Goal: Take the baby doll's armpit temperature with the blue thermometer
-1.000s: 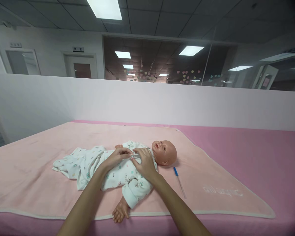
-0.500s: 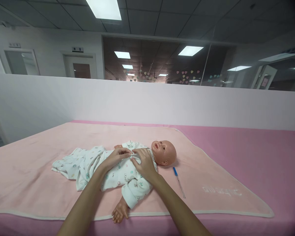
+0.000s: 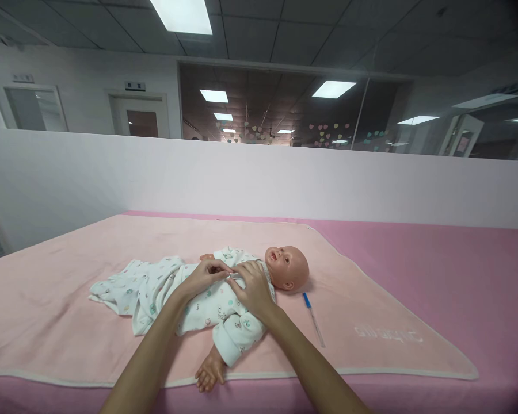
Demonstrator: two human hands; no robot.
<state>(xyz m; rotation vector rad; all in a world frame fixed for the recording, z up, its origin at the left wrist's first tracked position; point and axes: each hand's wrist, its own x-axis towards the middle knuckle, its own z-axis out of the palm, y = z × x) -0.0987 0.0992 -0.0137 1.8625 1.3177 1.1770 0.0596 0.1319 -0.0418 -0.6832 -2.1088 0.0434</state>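
A baby doll lies on its back, its head to the right, dressed in a white printed romper. Over the doll's chest, my left hand pinches the edge of the romper's front between thumb and fingers. Close beside it, my right hand also has its fingers closed on the white cloth edge. The fingertips of both hands nearly meet there, and any fastener between them is too small to make out. One doll arm with an open palm points toward me below my hands.
Right of the doll lies a thermometer-like clear stick with a blue cap. Everything rests on a peach blanket with a pale border, spread over a pink surface. A low white partition stands behind.
The fingers of both hands have shifted slightly at the cloth edge on the doll's chest. The doll and the blue-capped stick lie as before.
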